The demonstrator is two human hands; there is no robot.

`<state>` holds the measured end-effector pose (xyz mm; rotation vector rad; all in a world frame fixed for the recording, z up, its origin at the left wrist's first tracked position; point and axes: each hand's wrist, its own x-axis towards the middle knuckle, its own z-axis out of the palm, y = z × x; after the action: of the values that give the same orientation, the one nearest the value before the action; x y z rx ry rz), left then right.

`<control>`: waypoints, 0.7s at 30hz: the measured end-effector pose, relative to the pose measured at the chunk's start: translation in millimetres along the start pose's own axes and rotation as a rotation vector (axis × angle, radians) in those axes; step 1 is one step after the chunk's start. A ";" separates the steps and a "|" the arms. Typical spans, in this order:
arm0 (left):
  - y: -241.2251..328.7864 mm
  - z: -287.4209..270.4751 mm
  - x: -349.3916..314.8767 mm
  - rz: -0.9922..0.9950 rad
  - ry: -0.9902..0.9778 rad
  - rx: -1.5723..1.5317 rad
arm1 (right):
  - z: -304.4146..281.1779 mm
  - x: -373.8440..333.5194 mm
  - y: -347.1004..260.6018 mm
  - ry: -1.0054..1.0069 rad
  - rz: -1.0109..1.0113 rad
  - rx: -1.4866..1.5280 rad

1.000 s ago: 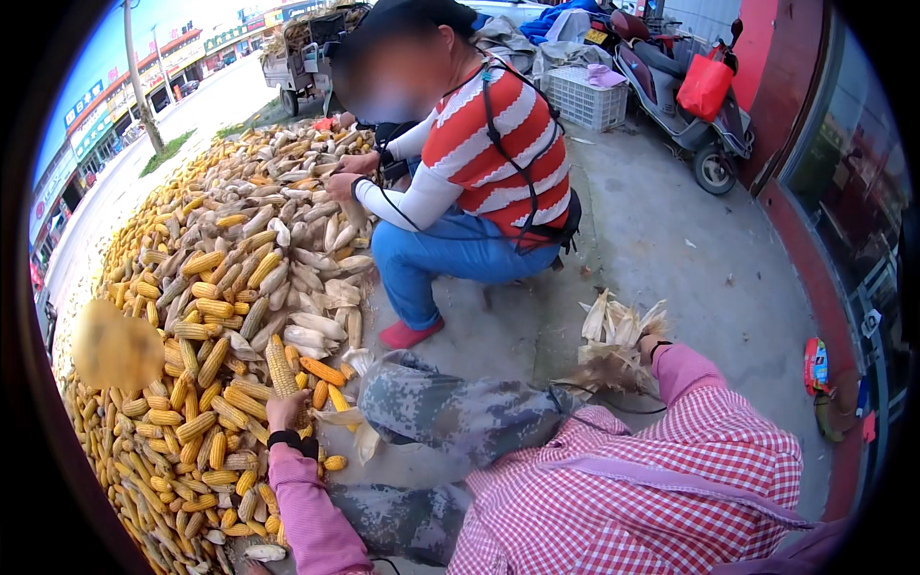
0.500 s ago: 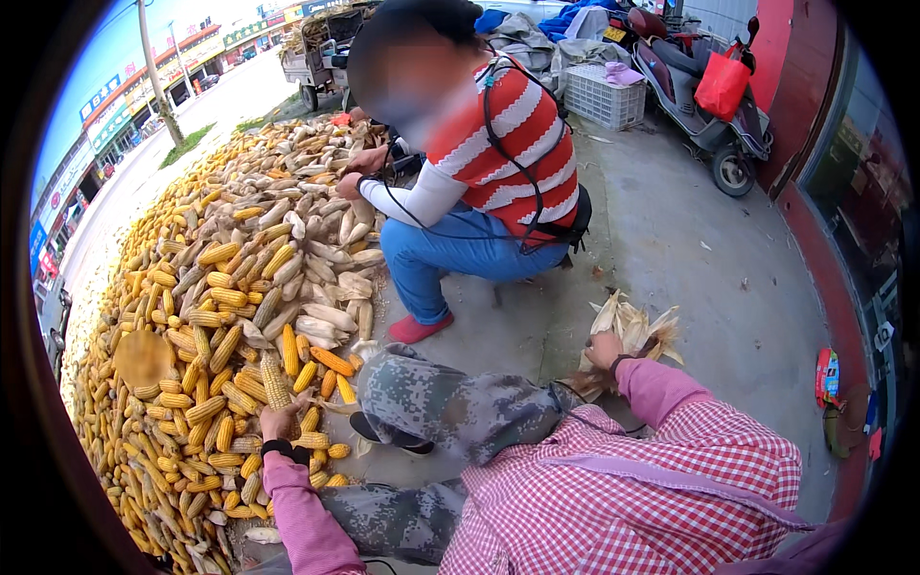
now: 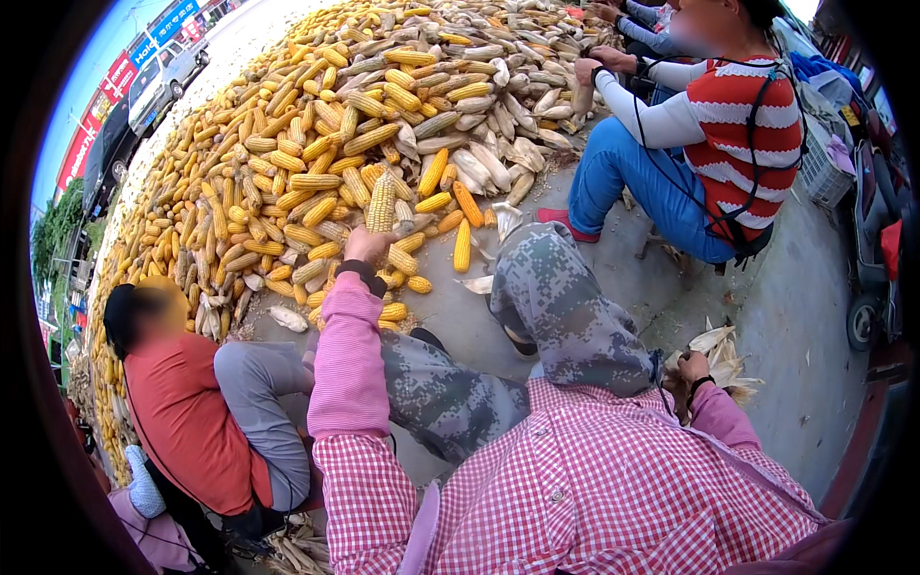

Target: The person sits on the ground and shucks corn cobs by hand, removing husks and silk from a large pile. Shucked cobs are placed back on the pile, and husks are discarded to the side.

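My left hand (image 3: 369,245) is closed around the lower end of a husked corn cob (image 3: 381,203), which stands up from the fist with pale yellow kernels showing. The cob is at the near edge of a large pile of yellow corn cobs (image 3: 309,180). Far off to the right and low, my right hand (image 3: 694,366) is closed on a bunch of dry corn husks (image 3: 730,360) near the ground. Part of that bunch is hidden behind the hand and sleeve.
Ears still in their husks (image 3: 484,168) lie at the pile's right side. One co-worker in red and white stripes (image 3: 743,129) squats at the right; another in an orange-red top (image 3: 196,412) sits at the left. A grey crate (image 3: 822,172) and a scooter (image 3: 867,287) stand at the right edge.
The view has swung left, bringing the orange-red-topped co-worker into sight and shifting the striped co-worker right. My left hand still grips the cob; my right hand stays at the husks.
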<state>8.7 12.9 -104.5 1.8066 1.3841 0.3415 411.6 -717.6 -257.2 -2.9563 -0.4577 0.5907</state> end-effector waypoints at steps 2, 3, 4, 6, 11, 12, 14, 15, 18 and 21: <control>-9.8 -3.6 4.3 -0.036 0.013 0.009 | -6.4 -2.6 -16.6 0.016 -0.038 0.008; -7.9 -2.1 5.1 -0.045 0.013 0.008 | -8.0 -3.3 -18.9 0.011 -0.044 0.021; -7.0 -1.4 4.9 -0.055 0.013 0.007 | -9.5 -4.2 -21.4 0.005 -0.050 0.034; -7.2 -3.0 2.9 -0.058 0.006 -0.004 | -12.6 -5.7 -31.2 -0.011 -0.063 0.027; 0.6 -5.8 -4.3 -0.050 -0.001 -0.044 | -9.3 11.6 -56.6 -0.037 -0.197 0.000; 2.9 -6.0 -6.3 -0.037 -0.010 -0.065 | -9.5 18.4 -69.6 -0.040 -0.235 0.004; -2.3 -9.3 -7.4 0.004 -0.018 -0.051 | -10.5 34.3 -102.9 -0.056 -0.312 0.028; -1.0 -12.4 -12.7 0.040 -0.008 -0.026 | -12.1 40.5 -121.8 -0.076 -0.383 0.001; -4.0 -23.6 -27.3 -0.006 0.019 0.036 | -19.7 52.8 -193.7 -0.156 -0.543 -0.086; 5.0 -32.6 -49.2 0.021 0.006 0.006 | -14.0 76.0 -255.7 -0.279 -0.652 -0.151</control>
<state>-26.5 -17.3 -67.8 1.8278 1.3720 0.3544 414.2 -451.5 -234.0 -2.6011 -1.4634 0.8945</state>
